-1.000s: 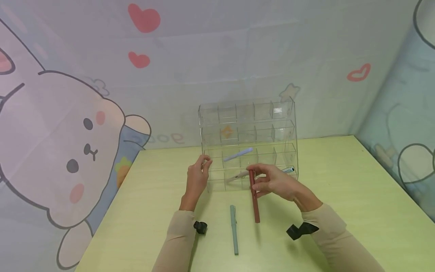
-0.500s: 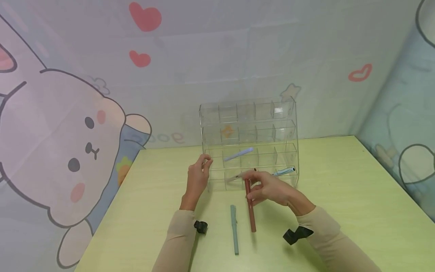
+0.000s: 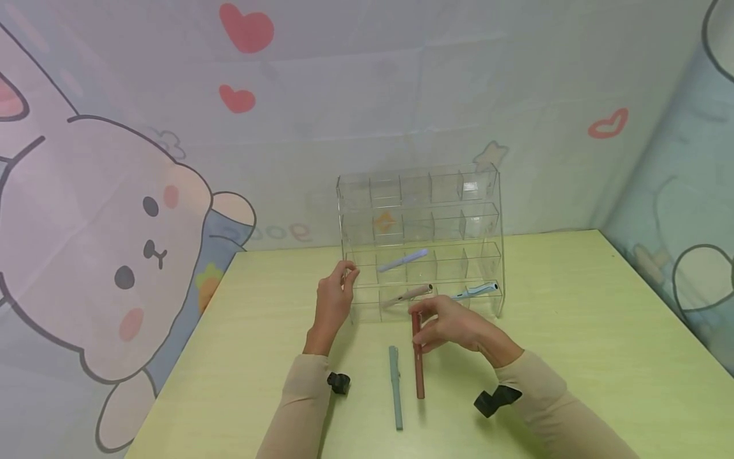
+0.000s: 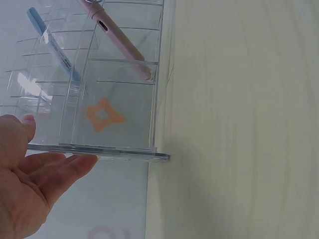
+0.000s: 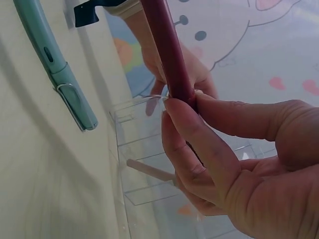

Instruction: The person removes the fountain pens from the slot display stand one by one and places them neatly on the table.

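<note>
My right hand [image 3: 459,326] pinches a dark red pen [image 3: 419,376] near its top end, with thumb and fingertips. The pen hangs steeply over the table, just in front of a clear tiered rack [image 3: 499,242]. In the right wrist view the red pen [image 5: 168,45] crosses the top, part of it hidden by the fingers. My left hand [image 3: 334,303] holds the rack's left side panel; in the left wrist view the thumb and fingers [image 4: 70,174] lie on opposite sides of that edge. A green pen [image 3: 395,389] with a clip lies on the table, left of the red one.
Several compartments divide each rack tier. A purple pen [image 3: 404,259] leans in the second tier from the bottom. A beige-pink pen [image 3: 410,294] and a light blue pen [image 3: 478,291] lie slanted in the lowest. A printed cloth [image 3: 321,127] hangs behind the table [image 3: 573,319].
My right hand has brought the red pen toward me and slightly left, away from the rack, uncovering the beige-pink and light blue pens. The left hand stays on the rack.
</note>
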`<state>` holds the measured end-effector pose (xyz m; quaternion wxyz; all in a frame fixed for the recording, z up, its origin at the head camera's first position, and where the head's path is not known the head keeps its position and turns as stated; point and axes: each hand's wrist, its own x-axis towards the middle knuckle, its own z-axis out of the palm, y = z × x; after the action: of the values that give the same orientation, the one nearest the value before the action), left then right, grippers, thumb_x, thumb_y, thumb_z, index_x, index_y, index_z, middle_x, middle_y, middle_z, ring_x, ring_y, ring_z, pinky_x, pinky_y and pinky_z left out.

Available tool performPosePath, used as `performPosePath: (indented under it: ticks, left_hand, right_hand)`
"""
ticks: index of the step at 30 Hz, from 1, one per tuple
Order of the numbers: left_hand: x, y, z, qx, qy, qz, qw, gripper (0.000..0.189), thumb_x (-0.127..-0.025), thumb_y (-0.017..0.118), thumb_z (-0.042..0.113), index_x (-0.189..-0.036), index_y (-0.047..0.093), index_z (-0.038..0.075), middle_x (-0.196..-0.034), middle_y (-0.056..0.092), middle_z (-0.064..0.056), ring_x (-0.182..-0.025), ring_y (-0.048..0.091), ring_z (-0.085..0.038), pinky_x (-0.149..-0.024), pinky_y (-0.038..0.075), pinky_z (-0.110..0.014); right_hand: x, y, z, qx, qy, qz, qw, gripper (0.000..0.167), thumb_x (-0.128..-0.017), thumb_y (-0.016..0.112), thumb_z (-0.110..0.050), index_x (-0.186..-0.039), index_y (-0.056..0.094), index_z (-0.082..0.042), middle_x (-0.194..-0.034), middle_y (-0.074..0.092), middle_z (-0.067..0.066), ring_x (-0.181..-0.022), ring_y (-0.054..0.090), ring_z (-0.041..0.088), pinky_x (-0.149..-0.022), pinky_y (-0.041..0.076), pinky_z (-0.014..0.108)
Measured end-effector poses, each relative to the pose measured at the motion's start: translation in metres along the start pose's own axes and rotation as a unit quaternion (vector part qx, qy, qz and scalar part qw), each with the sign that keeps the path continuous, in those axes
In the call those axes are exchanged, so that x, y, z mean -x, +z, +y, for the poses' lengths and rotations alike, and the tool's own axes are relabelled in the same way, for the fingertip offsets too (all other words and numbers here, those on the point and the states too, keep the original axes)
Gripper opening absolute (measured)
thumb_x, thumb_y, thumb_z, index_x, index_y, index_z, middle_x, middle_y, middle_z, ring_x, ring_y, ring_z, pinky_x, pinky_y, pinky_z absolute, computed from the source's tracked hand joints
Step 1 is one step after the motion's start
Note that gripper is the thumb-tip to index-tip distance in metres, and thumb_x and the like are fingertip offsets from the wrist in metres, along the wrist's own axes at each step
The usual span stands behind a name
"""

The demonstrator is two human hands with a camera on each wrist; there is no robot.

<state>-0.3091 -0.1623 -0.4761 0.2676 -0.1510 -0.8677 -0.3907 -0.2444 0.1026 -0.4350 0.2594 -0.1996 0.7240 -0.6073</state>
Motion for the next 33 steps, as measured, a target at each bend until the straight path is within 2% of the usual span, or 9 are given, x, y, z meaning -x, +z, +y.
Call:
performPosePath:
  ticks: [8,12,15,19,22,27,33]
  left_hand:
    - [0.0,0.0,-0.001,0.002,0.001,0.003,1.0,0.017,-0.105,0.056,0.024,-0.111,0.063,0.01,-0.05,0.037,0.002,-0.042,0.019,-0.004,-0.041,0.025,-0.024]
    - [0.001,0.001,-0.002,0.004,0.0,0.004,1.0,0.016,-0.105,0.056,0.025,-0.11,0.063,0.011,-0.058,0.049,-0.003,-0.041,0.025,-0.004,-0.04,0.028,-0.024]
    - [0.001,0.002,-0.002,0.003,0.0,0.003,1.0,0.017,-0.105,0.056,0.026,-0.111,0.063,0.011,-0.058,0.053,-0.006,-0.04,0.03,-0.003,-0.043,0.033,-0.025]
    - [0.0,0.002,-0.001,0.003,0.002,0.005,1.0,0.017,-0.105,0.056,0.025,-0.11,0.063,0.011,-0.049,0.043,-0.001,-0.04,0.026,-0.005,-0.042,0.031,-0.026]
    - [0.001,0.002,0.0,0.004,-0.001,0.002,1.0,0.016,-0.105,0.056,0.024,-0.11,0.062,0.011,-0.049,0.041,0.003,-0.041,0.023,-0.006,-0.04,0.028,-0.025]
    - [0.004,0.002,0.0,0.0,-0.008,-0.007,0.9999,0.015,-0.105,0.056,0.025,-0.11,0.062,0.012,-0.047,0.041,0.005,-0.039,0.026,-0.004,-0.041,0.031,-0.023]
    - [0.002,0.0,0.0,-0.003,-0.002,-0.001,1.0,0.014,-0.105,0.056,0.024,-0.11,0.062,0.012,-0.048,0.033,0.006,-0.04,0.019,-0.004,-0.04,0.024,-0.023]
  right_hand:
    - [-0.003,0.005,0.004,0.008,0.018,0.015,0.9997,0.059,-0.083,0.073,0.014,-0.135,0.044,0.019,-0.107,0.054,0.025,-0.079,0.071,0.028,-0.074,0.058,0.042]
    - [-0.004,0.008,0.008,0.009,0.031,0.018,0.9993,0.06,-0.081,0.074,0.014,-0.134,0.045,0.02,-0.108,0.055,0.025,-0.079,0.071,0.03,-0.073,0.058,0.042]
    - [-0.005,0.009,0.011,0.012,0.035,0.02,0.9991,0.059,-0.081,0.074,0.015,-0.132,0.046,0.02,-0.108,0.055,0.025,-0.079,0.072,0.03,-0.072,0.058,0.042]
    - [-0.006,0.012,0.014,0.02,0.039,0.023,0.9988,0.057,-0.079,0.075,0.014,-0.129,0.048,0.02,-0.106,0.056,0.024,-0.078,0.071,0.029,-0.071,0.059,0.041]
    - [-0.006,0.017,0.017,0.026,0.045,0.024,0.9984,0.057,-0.078,0.076,0.014,-0.128,0.049,0.021,-0.104,0.057,0.024,-0.076,0.071,0.028,-0.07,0.059,0.041]
    - [-0.007,0.024,0.026,0.033,0.045,0.01,0.9984,0.056,-0.078,0.075,0.015,-0.127,0.049,0.022,-0.099,0.062,0.025,-0.074,0.071,0.029,-0.068,0.059,0.04]
    - [-0.012,0.028,0.031,0.05,0.036,0.001,0.9981,0.056,-0.078,0.075,0.015,-0.127,0.05,0.023,-0.097,0.065,0.024,-0.073,0.072,0.03,-0.068,0.059,0.041]
